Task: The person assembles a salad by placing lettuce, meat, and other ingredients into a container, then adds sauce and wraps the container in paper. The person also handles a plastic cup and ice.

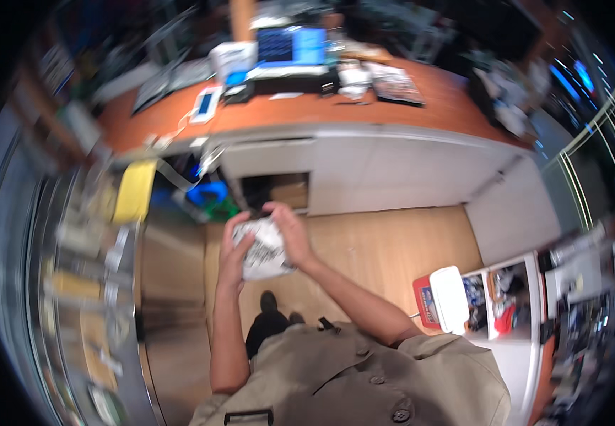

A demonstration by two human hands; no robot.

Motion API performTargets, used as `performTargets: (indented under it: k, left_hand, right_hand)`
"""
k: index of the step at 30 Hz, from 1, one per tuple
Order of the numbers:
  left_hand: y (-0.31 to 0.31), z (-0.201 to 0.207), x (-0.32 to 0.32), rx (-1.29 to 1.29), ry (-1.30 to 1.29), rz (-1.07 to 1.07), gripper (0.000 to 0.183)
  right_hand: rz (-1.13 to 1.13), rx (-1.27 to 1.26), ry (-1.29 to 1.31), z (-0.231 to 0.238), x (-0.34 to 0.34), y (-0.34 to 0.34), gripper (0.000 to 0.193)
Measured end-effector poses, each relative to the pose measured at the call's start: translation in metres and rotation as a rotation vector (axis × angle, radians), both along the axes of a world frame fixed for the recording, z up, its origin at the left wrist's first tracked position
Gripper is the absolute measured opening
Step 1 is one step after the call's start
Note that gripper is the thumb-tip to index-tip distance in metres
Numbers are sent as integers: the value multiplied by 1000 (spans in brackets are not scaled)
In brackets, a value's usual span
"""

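Note:
Between my two hands is a white packet with black print (266, 255), held out in front of my body above the floor. My left hand (233, 250) grips its left side, thumb lying across the front. On the opposite side my right hand (291, 234) wraps round the edge, fingers curled over the top. Something small and dark shows between the fingertips at the upper edge; blur hides what it is. The back of the packet cannot be seen.
Ahead stands an orange-brown counter (272, 112) bearing a lit screen (292, 47), a phone (206, 104) and papers (395, 84). A glass showcase (83, 284) runs along the left. To the right, a red tub with a white lid (448, 298) sits beside open shelves (491, 302).

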State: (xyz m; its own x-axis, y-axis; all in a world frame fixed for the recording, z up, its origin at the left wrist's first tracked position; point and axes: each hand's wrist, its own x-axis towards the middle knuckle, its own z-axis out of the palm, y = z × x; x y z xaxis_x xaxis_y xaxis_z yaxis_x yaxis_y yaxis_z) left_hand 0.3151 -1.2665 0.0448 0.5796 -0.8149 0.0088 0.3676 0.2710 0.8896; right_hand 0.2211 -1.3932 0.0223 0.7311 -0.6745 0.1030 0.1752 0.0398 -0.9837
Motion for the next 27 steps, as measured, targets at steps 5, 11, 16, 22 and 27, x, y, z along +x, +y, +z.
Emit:
performTargets:
  k: [5, 11, 16, 22, 27]
  left_hand:
    - [-170, -23, -30, 38, 57, -255, 70]
    - [-414, -59, -65, 43, 270, -288, 53]
    - [-611, -41, -112, 109, 148, -284, 52]
    - [-791, -42, -180, 169, -142, -244, 48]
    - [-860, -63, -217, 163, -224, -83, 45]
  right_hand:
    - [-106, 292, -170, -20, -63, -146, 47]
    - [-572, -246, 241, -13, -153, -434, 29]
    - [-899, -724, 373, 37, -259, -631, 28]
    - [-1044, -1216, 863, 95, -353, -880, 36]
    - [-1073, -1583, 1278, 102, -380, -1053, 49]
